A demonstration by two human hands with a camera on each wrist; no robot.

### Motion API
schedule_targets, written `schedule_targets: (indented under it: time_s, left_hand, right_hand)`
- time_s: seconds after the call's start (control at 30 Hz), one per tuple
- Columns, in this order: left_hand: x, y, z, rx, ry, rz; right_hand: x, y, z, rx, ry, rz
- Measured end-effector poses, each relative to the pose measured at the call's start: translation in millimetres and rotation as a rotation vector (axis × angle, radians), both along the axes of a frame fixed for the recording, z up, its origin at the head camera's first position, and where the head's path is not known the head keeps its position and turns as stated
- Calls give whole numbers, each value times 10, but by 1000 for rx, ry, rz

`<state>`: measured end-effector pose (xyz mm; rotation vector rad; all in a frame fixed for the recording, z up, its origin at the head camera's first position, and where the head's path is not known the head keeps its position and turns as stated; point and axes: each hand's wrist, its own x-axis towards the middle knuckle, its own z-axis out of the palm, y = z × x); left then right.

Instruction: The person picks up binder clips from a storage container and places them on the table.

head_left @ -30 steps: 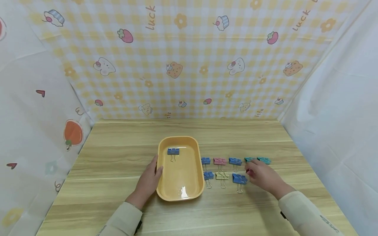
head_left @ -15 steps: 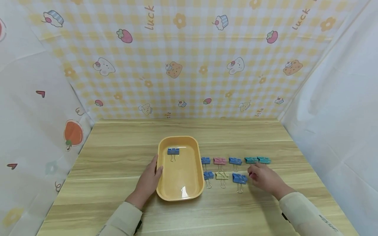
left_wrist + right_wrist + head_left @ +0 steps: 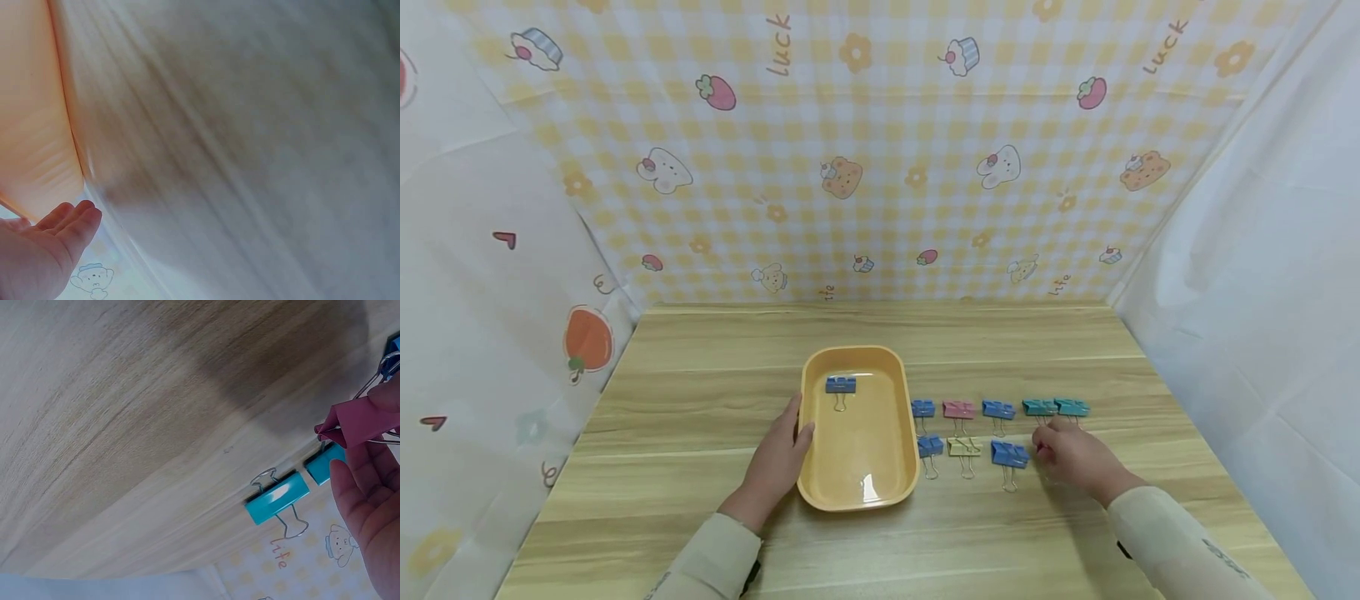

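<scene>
My left hand (image 3: 775,458) holds the left side of a yellow tray (image 3: 858,498), thumb over its rim and fingers along the outer wall. One blue binder clip (image 3: 840,385) lies inside the tray. My right hand (image 3: 1077,458) pinches a dark pink binder clip (image 3: 359,419) just above the table; the head view mostly hides this clip behind the fingers. Beyond that hand lie two teal binder clips (image 3: 1071,407). To its left lies a blue binder clip (image 3: 1010,454) with its wire handle toward me.
Right of the tray, more clips lie in two rows: a pink clip (image 3: 958,409), a yellow clip (image 3: 964,447) and several blue ones (image 3: 997,409). The wood-grain table (image 3: 715,350) ends at a checked cloth backdrop (image 3: 917,217), with white cloth on both sides.
My right hand has shifted slightly right and toward me with the pink binder clip, uncovering the left teal clip. My left hand and the tray stay put.
</scene>
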<state>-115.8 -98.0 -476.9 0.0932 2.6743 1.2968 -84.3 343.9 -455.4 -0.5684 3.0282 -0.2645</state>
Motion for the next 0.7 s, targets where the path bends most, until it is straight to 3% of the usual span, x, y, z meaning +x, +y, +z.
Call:
schedule_targets:
  time_s: [0.23, 0.7]
  left_hand:
    - [-9, 3, 2, -3, 3, -4]
    - [-10, -8, -10, 10, -3, -16]
  right_hand:
    - [-30, 17, -50, 20, 24, 33]
    - [-94, 24, -94, 71, -26, 21]
